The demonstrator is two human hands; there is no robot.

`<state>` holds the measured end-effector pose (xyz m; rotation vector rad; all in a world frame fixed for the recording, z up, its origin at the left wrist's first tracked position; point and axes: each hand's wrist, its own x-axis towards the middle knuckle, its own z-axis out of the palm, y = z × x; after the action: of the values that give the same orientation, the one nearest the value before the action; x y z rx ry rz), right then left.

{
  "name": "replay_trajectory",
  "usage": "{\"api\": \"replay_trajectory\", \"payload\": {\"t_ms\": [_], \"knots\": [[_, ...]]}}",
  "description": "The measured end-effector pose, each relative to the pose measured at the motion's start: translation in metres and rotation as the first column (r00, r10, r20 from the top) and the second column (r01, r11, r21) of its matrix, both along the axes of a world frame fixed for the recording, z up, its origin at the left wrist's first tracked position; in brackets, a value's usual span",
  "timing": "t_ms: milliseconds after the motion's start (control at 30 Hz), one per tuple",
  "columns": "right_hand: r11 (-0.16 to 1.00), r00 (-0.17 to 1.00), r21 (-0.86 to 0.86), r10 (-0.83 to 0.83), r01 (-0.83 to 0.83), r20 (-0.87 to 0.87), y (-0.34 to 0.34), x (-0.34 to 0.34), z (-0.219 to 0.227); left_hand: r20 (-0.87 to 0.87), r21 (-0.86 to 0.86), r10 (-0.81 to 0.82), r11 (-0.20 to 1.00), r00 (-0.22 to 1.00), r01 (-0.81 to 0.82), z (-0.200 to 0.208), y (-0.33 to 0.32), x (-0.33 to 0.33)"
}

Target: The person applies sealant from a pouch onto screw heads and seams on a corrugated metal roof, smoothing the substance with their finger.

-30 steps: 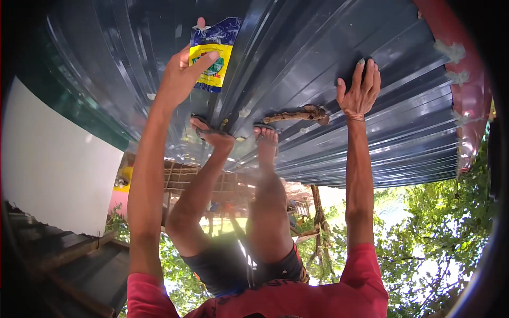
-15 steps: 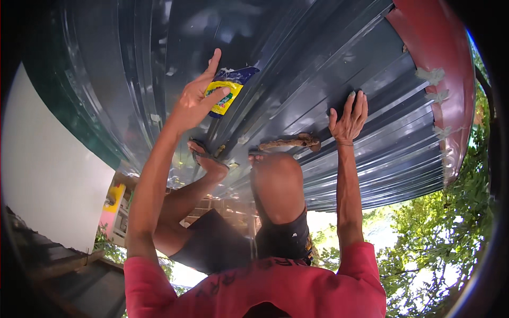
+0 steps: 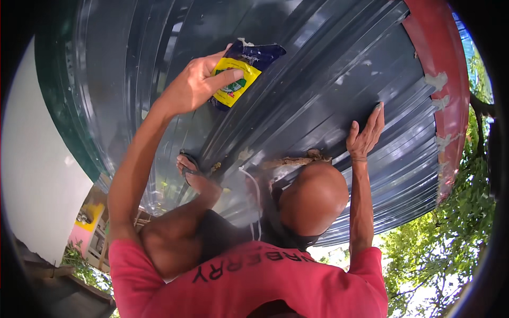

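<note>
In my left hand (image 3: pixel 193 87) is a dark blue pouch with a yellow label (image 3: pixel 246 64). The thumb presses on the label, and the fingers are hidden behind it. Pale grey stuff clings to the pouch's upper edge. It is held over the dark ribbed metal roof (image 3: pixel 313 90). Farther right, my right hand (image 3: pixel 366 135) is spread against the roof sheet with nothing in it; a grey smear marks a fingertip. Between the hands, close to my bent knee, lies a rough piece of wood (image 3: pixel 289 161).
A red metal edge strip (image 3: pixel 440 42) with grey patches (image 3: pixel 436 81) borders the roof on the right. Green trim (image 3: pixel 55 100) and a white wall (image 3: pixel 37 175) are at left. My sandalled foot (image 3: pixel 190 168) rests on the roof. Trees (image 3: pixel 450 244) stand at lower right.
My left hand and the pouch appear higher and a little to the right. My right hand sits lower and farther right in view. My knees are bent more, partly covering the wood.
</note>
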<state>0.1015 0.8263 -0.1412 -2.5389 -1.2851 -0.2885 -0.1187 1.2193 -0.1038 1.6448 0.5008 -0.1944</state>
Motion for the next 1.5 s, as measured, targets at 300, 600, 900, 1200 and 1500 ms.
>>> {"api": "replay_trajectory", "payload": {"t_ms": [300,600,900,1200,1500], "knots": [[0.994,0.999,0.108,0.012,-0.008,-0.039,-0.013,0.005,-0.001,-0.020,0.039,0.073,0.997,0.997,-0.073,0.084,0.019,0.013],[0.985,0.996,0.171,0.023,-0.007,-0.091,-0.020,0.002,-0.006,-0.043,0.225,0.073,0.972,0.996,-0.062,0.140,0.011,0.016],[0.984,0.999,0.179,0.019,-0.011,-0.041,-0.010,0.001,0.003,-0.002,-0.104,0.162,0.981,0.987,-0.161,0.091,-0.035,-0.018],[0.816,0.366,0.524,0.423,0.244,-0.829,0.170,-0.072,0.167,0.111,-0.310,0.400,0.884,0.910,-0.351,0.116,-0.047,-0.013],[0.709,-0.012,0.572,0.632,0.413,-0.775,0.246,-0.131,0.179,0.137,-0.285,0.489,0.853,0.862,-0.438,0.148,-0.042,-0.050]]}}
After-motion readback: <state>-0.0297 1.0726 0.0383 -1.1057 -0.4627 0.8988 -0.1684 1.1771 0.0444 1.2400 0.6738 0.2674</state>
